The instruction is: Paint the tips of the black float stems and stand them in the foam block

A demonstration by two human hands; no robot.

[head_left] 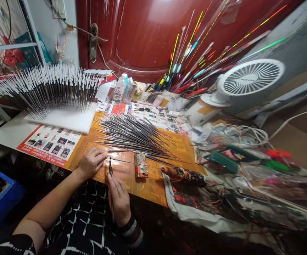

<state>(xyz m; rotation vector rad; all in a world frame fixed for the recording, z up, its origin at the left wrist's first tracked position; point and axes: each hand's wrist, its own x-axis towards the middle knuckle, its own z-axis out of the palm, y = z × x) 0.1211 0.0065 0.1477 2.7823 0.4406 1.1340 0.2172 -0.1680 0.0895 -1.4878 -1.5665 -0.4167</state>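
Note:
Near the table's front edge, my left hand [91, 163] is closed, its fingertips pinching the near end of a slim dark fishing float [124, 161]. The float's thin stem runs rightward over a small paint-stained block [141, 166]. My right hand [119, 199] grips a thin paintbrush [111, 170], its dark tip pointing up and at or very close to the float beside my left fingertips. Whether the tip touches cannot be made out. Just beyond lies a loose heap of similar dark floats [132, 134].
Many white-tipped floats stand in a white foam block [65, 118] at back left. Behind are a bottle [120, 88], colourful floats [182, 67] and a white fan [251, 78]. A paint-stained cloth [180, 209] and clutter lie right. A blue bin [4, 198] stands lower left.

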